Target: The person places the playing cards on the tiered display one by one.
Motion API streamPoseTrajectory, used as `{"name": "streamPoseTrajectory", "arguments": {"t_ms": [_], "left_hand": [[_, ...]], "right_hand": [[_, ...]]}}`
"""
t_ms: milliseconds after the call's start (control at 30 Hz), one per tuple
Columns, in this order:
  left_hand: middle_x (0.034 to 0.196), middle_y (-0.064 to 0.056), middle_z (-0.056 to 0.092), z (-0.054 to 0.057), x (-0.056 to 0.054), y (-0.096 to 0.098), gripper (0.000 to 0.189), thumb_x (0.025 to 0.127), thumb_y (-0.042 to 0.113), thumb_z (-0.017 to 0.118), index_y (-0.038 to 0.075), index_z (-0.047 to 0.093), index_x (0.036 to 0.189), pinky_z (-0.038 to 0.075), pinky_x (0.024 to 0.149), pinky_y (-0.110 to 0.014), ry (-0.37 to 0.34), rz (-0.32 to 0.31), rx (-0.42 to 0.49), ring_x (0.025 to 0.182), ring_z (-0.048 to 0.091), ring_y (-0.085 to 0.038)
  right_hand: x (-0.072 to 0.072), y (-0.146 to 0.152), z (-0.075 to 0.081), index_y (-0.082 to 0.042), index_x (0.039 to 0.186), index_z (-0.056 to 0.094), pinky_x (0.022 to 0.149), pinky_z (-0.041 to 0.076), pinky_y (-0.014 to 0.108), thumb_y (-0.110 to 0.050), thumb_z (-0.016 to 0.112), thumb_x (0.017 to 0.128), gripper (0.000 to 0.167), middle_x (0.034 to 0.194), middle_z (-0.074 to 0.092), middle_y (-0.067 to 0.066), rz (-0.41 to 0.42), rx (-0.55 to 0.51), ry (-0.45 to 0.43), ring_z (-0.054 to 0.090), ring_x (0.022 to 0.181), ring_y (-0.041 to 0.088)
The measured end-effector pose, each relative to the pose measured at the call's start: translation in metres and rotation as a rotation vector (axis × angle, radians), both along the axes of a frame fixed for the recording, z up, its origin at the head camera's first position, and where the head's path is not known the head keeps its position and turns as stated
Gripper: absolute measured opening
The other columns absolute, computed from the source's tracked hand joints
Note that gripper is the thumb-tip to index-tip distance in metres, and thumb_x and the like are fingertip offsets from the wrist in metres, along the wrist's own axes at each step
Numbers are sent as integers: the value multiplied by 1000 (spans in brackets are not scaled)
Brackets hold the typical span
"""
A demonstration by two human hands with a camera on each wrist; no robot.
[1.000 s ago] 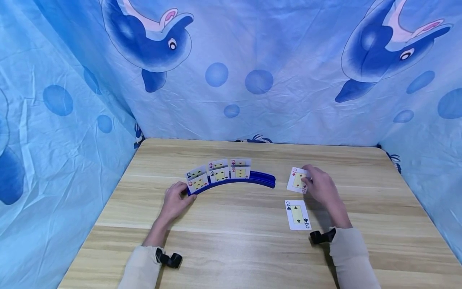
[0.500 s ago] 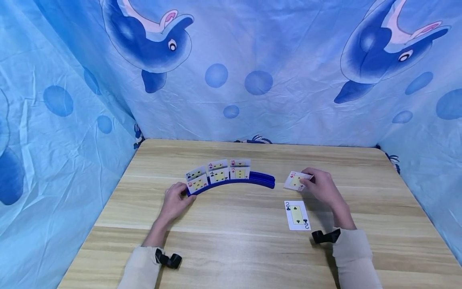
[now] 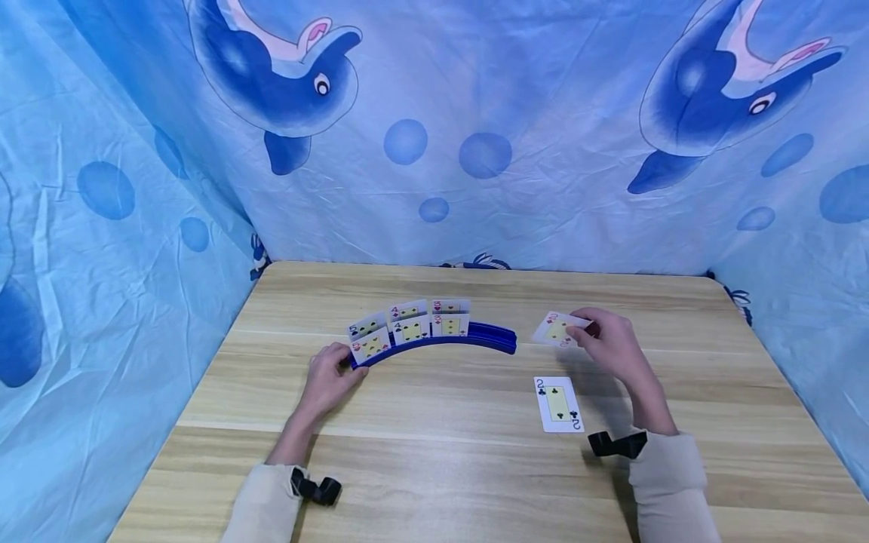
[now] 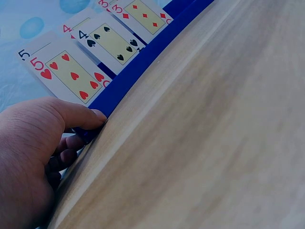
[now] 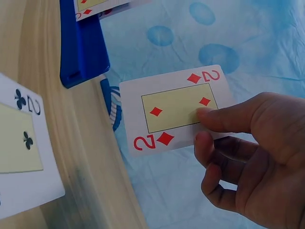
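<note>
My right hand (image 3: 611, 345) pinches the two of diamonds (image 5: 178, 109) between thumb and fingers, holding it above the table to the right of a curved blue card holder (image 3: 492, 337). The left hand (image 3: 330, 381) grips the holder's left end, thumb at the front as the left wrist view shows. Cards stand in two rows in the holder: the five of hearts (image 4: 71, 74) in front of a black five, the four of spades (image 4: 110, 40) before a red four, and the three of diamonds (image 4: 143, 16) before another red three. Flat on the table lies the two of clubs (image 3: 559, 405).
The wooden table (image 3: 441, 467) has its back edge against a blue curtain (image 3: 434, 136) printed with dolphins and bubbles. Curtain also hangs along both sides. The holder's right part bears no cards.
My right hand has lifted the two of diamonds off the table and tilted it, and the wrist has shifted slightly right. The left hand stays on the holder.
</note>
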State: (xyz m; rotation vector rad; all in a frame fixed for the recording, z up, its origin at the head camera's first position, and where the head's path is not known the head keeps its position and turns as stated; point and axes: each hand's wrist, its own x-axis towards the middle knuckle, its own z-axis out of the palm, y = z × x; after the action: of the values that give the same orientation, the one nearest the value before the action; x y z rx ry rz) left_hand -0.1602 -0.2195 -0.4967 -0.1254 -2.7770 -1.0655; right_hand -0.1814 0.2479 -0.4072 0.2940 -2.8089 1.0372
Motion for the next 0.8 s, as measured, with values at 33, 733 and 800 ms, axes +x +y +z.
{"name": "streamPoseTrajectory", "arguments": {"t_ms": [33,733,800], "left_hand": [[109,-18,71,0,0,0,36,79,14,80,-3,70,109,37,92,-44,0,0,-1,100,61,-32],[111,-19,70,3,2,0,36,80,14,80,-3,70,109,37,92,-45,-22,12,5,102,60,-34],[111,-19,70,4,2,0,36,80,14,80,-3,70,109,37,93,-46,-20,8,7,103,60,-34]], "right_hand": [[0,0,1,3,118,66,54,42,24,-7,64,96,24,85,72,19,-1,-5,5,61,66,19],[-6,-30,12,1,107,74,52,43,21,-10,72,91,20,89,73,19,-19,-165,165,53,61,5],[-8,-34,12,1,106,74,52,43,21,-11,72,91,19,87,73,19,-9,-187,167,53,60,5]]}}
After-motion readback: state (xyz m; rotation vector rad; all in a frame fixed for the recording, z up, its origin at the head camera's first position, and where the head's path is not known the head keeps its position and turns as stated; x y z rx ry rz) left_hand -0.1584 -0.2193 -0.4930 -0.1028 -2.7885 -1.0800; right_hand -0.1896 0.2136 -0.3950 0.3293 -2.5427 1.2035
